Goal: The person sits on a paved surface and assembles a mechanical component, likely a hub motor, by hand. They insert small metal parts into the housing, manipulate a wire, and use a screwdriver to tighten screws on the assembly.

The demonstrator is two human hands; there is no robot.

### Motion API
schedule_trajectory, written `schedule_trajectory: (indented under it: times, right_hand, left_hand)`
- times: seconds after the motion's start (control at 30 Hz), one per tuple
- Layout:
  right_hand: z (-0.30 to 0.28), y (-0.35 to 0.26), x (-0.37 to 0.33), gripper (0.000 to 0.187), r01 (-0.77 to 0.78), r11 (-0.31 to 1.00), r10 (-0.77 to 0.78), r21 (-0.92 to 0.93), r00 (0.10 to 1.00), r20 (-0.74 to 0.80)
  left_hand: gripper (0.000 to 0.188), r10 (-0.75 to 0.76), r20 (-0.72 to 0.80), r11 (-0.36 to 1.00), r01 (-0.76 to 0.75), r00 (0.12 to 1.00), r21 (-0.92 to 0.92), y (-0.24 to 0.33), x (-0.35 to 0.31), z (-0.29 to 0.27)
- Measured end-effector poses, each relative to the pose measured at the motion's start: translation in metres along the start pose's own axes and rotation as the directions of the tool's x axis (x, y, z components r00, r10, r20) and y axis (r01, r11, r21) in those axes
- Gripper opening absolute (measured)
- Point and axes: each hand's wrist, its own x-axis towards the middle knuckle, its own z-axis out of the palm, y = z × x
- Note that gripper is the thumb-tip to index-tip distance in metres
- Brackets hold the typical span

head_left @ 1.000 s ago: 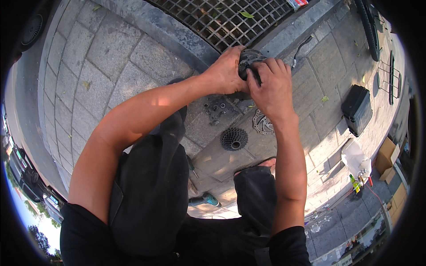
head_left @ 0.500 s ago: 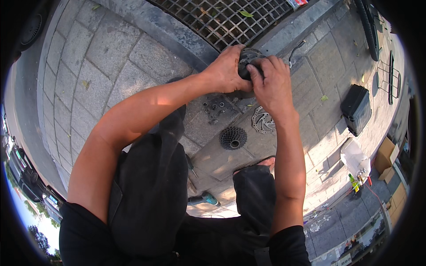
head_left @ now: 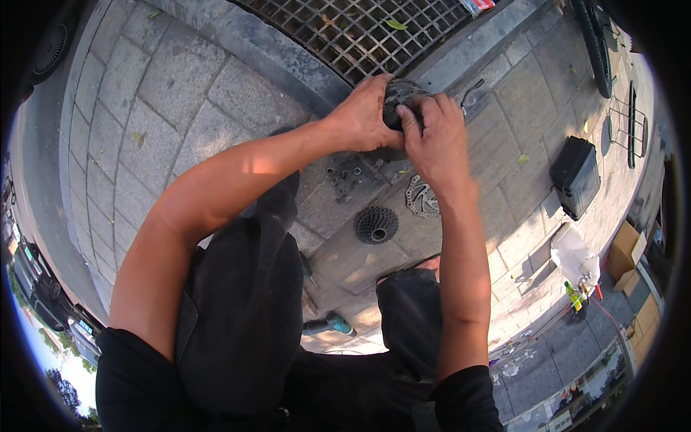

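Observation:
Both hands are closed round a dark, round metal hub (head_left: 405, 89) at the corner of a stone kerb. My left hand (head_left: 363, 119) grips its left side, thumb along the near edge. My right hand (head_left: 439, 137) holds the right side, its thumb pressed on the near face. Fingers cover much of the hub. A short black cable (head_left: 472, 92) shows just right of it. Nearer me on the paving lie a black cassette (head_left: 376, 225), a silver brake rotor (head_left: 419, 196) partly behind my right forearm, and several small metal fittings (head_left: 344, 183).
A metal grate (head_left: 360, 32) lies beyond the kerb (head_left: 288, 61). Between my legs are a teal power drill (head_left: 332, 325) and a screwdriver (head_left: 308, 270). To the right stand a black case (head_left: 576, 176), a white bag (head_left: 574, 253) and a cardboard box (head_left: 625, 248).
My right hand and forearm have shifted slightly left, with the thumb still on the hub. The view has moved a little. Both hands keep their grip.

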Motion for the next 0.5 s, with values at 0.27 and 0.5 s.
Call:
schedule_trajectory:
  times: [0.27,0.5]
  right_hand:
    - [-0.0017,-0.0071,0.0009,0.020,0.054,0.997,-0.054,-0.053,0.998,0.016]
    - [-0.0012,-0.0094,0.0020,0.020,-0.035,0.999,0.035,0.036,0.999,-0.006]
  left_hand:
    - [0.110,0.025,-0.011,1.000,-0.025,1.000,0.000,-0.0025,0.0013,0.0014]
    - [0.102,0.045,-0.021,0.999,-0.045,0.999,-0.004,-0.0033,0.0019,0.0036]
